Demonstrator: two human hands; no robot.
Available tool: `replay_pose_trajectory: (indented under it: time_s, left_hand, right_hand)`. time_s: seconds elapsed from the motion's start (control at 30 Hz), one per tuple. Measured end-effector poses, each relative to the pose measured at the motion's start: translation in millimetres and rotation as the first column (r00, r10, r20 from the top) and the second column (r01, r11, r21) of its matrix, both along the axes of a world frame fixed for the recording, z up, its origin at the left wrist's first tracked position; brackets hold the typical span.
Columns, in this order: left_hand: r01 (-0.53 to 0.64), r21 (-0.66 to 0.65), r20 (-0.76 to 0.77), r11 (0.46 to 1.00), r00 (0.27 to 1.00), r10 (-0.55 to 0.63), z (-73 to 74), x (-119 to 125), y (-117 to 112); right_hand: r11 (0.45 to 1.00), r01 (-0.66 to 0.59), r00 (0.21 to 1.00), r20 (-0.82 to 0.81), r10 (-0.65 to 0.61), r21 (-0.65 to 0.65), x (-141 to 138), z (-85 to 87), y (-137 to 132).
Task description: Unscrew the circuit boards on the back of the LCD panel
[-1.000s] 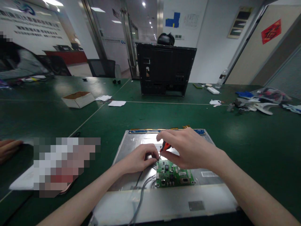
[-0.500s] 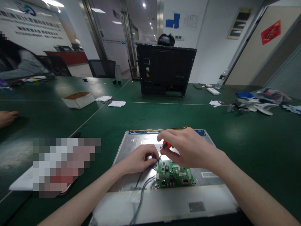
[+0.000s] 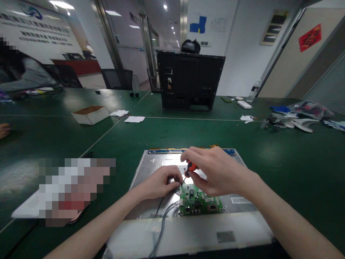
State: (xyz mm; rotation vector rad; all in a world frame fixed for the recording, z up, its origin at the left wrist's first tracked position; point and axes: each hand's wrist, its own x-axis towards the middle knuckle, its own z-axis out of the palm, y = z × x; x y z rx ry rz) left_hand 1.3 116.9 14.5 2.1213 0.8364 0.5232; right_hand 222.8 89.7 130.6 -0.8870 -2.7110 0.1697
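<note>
My right hand (image 3: 215,171) is closed round the red and black handle of a screwdriver (image 3: 191,167). The thin shaft slants down to the upper left corner of a green circuit board (image 3: 199,201). Right by that tip, the thumb and fingers of my left hand (image 3: 165,181) are pinched together; what lies between them is too small to make out. Under the board is a silvery flat display panel (image 3: 147,169), lying on the table with a blue strip board (image 3: 161,151) along its far edge. Grey cables (image 3: 162,225) run from the board's left side toward me.
A black monitor housing (image 3: 191,81) stands upright across the green table (image 3: 129,138). An open carton (image 3: 91,116) and papers (image 3: 134,119) lie to its left. Bags and tools (image 3: 293,117) lie at the right. Another person's hand (image 3: 4,130) rests at the left edge.
The screwdriver handle has turned a little in my right hand, and the fingers have shifted slightly. My left hand stays put. The other person's hand has drawn back leftward.
</note>
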Motion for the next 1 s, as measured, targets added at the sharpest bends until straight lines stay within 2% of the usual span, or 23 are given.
replay_pose_trajectory:
  time_s: [0.53,0.73,1.0]
  left_hand:
    - [-0.009,-0.005,-0.003,1.0,1.0,0.009,0.8,0.5,0.7]
    - [-0.008,0.028,0.012,1.0,1.0,0.008,-1.2,0.0,0.2]
    - [-0.003,0.041,0.021,0.999,1.0,0.002,-3.9,0.1,-0.2]
  right_hand:
    - [0.998,0.068,0.998,0.016,-0.068,0.014,-2.6,-2.2,0.5]
    - [0.997,0.035,0.999,0.017,-0.036,0.062,-1.1,-5.1,2.5]
    - [1.0,-0.009,1.0,-0.029,0.01,0.026,-1.1,-7.5,2.6]
